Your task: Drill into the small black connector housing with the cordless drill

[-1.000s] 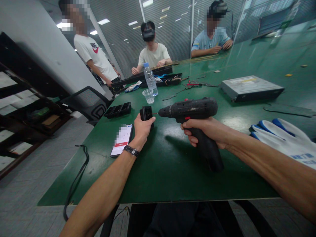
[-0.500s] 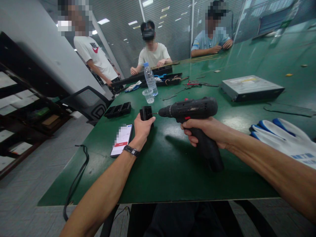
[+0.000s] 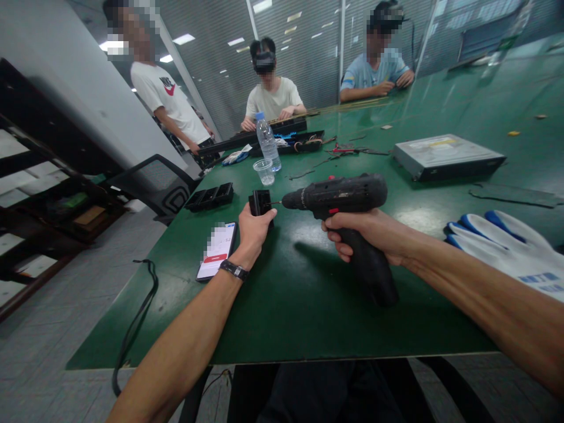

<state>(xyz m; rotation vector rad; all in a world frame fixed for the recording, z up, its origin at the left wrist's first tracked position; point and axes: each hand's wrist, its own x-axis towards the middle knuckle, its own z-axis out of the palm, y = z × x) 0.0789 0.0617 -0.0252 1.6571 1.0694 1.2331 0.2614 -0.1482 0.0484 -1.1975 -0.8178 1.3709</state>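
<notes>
Grip status: the left hand (image 3: pixel 257 226) is closed, thumb and fingers clamping a small, black plastic block with an open, recessed face (image 3: pixel 263 201); the right hand (image 3: pixel 359 232) wraps fully round the handle of a black, pistol-shaped power drill with red accents (image 3: pixel 346 194). The block is at the drill's nine o'clock, over the glossy dark green tabletop (image 3: pixel 304 317); whether its base rests there cannot be told.

Hazard: the thin metal bit (image 3: pixel 276 203) points to nine o'clock, just above the left thumb — a tip skidding under off-axis pressure could strike it. Should the bit bind, the block may twist, being steadied by one hand only.

Appearance: dark, boxy, ribbed — bit entry cannot be confirmed.
</notes>
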